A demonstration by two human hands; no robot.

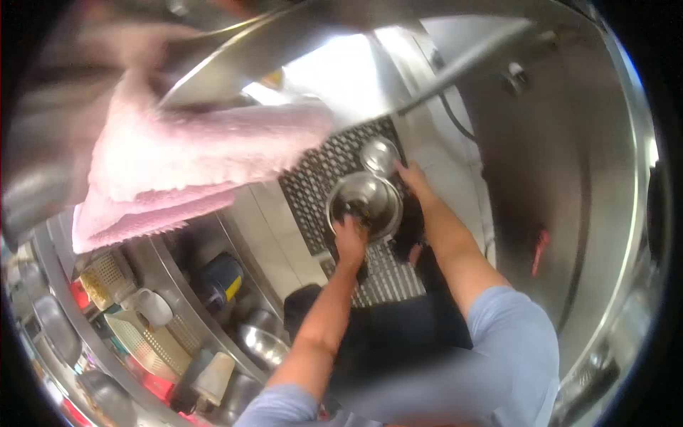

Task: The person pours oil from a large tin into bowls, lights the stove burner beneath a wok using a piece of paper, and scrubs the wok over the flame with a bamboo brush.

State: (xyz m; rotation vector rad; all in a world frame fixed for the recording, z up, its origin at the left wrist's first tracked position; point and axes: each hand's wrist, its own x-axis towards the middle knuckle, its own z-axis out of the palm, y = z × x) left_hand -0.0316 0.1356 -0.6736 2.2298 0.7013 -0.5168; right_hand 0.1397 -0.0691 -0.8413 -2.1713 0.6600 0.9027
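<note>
Low in front of me, a large round metal bowl point(388, 222) sits above the dark perforated floor mat. My left hand point(350, 240) reaches over its near rim, with fingers bent down and curled inward. Something small and dark point(358, 208) shows inside the bowl by those fingertips, too blurred to name. At the far side, a smaller shiny metal bowl point(378, 155) is next to the large one. My right hand point(414, 179) grips the smaller bowl at its right edge, arm stretched out.
A pink towel point(206, 146) hangs over a metal bar at upper left, close to the camera. Shelves at left hold baskets point(146, 341), a white mug point(153, 307), a blue container point(222, 277) and metal bowls point(263, 345). A steel panel point(541, 178) curves along the right. The perforated mat point(306, 178) covers pale tiles.
</note>
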